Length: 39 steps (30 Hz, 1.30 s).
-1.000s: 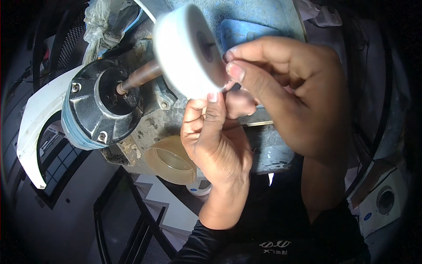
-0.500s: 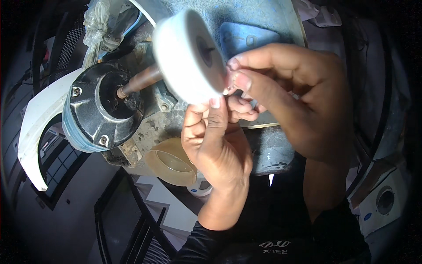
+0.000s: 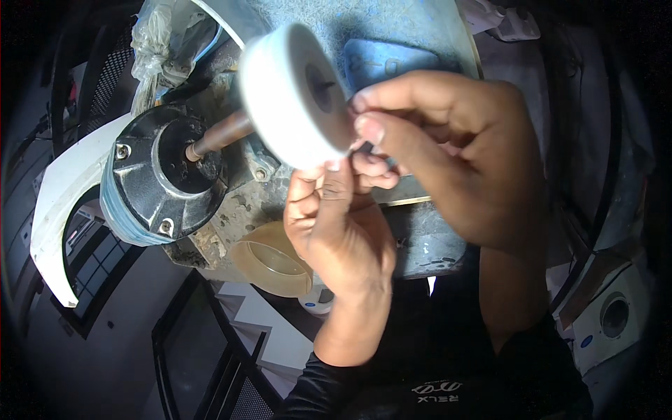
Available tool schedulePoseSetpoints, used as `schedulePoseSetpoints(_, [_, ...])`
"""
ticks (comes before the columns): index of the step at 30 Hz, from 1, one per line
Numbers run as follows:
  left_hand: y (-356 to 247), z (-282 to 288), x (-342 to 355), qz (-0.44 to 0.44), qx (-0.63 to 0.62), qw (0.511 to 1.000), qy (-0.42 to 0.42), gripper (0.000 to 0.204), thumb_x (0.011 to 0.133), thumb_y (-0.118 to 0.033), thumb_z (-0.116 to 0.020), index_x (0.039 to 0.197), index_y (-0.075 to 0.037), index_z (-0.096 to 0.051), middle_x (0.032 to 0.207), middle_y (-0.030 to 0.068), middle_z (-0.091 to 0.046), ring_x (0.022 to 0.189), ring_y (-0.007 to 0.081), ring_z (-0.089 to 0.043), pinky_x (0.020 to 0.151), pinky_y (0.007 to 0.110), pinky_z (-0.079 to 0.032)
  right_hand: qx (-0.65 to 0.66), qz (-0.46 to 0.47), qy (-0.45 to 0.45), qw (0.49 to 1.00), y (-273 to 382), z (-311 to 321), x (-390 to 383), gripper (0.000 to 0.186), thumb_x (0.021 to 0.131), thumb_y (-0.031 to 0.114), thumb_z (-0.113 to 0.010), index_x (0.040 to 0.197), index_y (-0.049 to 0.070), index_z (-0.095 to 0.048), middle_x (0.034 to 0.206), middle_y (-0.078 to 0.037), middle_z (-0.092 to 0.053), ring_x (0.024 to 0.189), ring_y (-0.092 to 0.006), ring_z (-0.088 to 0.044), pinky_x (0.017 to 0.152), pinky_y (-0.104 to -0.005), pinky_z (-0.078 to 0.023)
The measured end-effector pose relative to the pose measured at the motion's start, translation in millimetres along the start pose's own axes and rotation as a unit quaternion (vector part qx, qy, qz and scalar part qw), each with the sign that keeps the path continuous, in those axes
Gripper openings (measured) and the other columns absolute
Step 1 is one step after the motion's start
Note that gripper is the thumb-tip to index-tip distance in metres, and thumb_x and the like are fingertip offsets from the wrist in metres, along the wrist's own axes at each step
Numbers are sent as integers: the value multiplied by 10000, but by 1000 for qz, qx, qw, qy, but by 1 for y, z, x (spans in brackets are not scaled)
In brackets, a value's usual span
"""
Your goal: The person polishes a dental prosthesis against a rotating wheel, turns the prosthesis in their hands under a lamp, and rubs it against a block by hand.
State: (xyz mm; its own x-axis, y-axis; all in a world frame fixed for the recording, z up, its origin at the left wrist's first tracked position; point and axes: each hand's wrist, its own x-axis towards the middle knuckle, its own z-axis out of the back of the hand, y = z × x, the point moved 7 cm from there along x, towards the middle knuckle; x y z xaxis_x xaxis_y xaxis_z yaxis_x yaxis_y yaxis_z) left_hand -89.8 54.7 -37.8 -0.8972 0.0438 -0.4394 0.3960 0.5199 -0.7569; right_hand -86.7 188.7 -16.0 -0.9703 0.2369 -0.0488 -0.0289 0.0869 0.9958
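From the head view I am seeing both hands pinching a thick white disc-shaped wheel [image 3: 297,94] with a dark centre hole, left hand [image 3: 339,231] beneath its rim, right hand [image 3: 448,150] at its face, just beside the black motor housing [image 3: 164,175] and its shaft [image 3: 220,136].

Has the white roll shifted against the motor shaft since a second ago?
No. The white roll sits just right of the shaft, as before, held by both hands.

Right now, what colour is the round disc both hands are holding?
White, with a dark centre hole; the disc shows best in the head view, the only one here.
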Motion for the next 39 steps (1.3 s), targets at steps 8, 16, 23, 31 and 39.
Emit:
schedulePoseSetpoints(8, [-3,-4,-2,12,5,1000,26,141,892,-65,-507,961,52,-542,897,146,-614,746,162,-582,690,264,-486,8,-15,-7,1000,0,-2,-1,133,831,2,-585,931,-81,-617,762,-111,-659,638,-80,-612,550,-184,-477])
schedulePoseSetpoints(16, [-6,-4,0,11,1,999,35,125,885,-51,-508,954,48,-543,889,142,-612,742,163,-580,684,261,-480,21,-35,-19,999,0,-4,-3,132,831,2,-589,926,-85,-621,757,-122,-660,646,-92,-624,546,-183,-487])
schedulePoseSetpoints(23, [-7,1,2,-9,-12,998,-53,99,887,-29,-488,895,59,-532,705,178,-613,593,227,-607,615,330,-533,49,-51,-40,997,-6,-5,-2,132,830,9,-595,921,-81,-626,758,-128,-661,644,-101,-630,561,-186,-500])
schedulePoseSetpoints(31, [-7,4,3,-24,7,999,-46,92,874,-12,-498,884,69,-540,715,172,-615,592,219,-607,606,298,-524,45,-75,-30,996,-6,-4,-3,148,817,-11,-605,940,-91,-620,750,-111,-657,650,-92,-618,567,-183,-484])
schedulePoseSetpoints(39, [-5,3,-6,-62,4,998,-9,99,873,8,-510,952,65,-528,782,192,-626,662,230,-627,649,317,-541,-16,45,-35,998,12,1,-15,173,806,-68,-565,970,-94,-612,841,-160,-660,764,-140,-646,651,-209,-509])
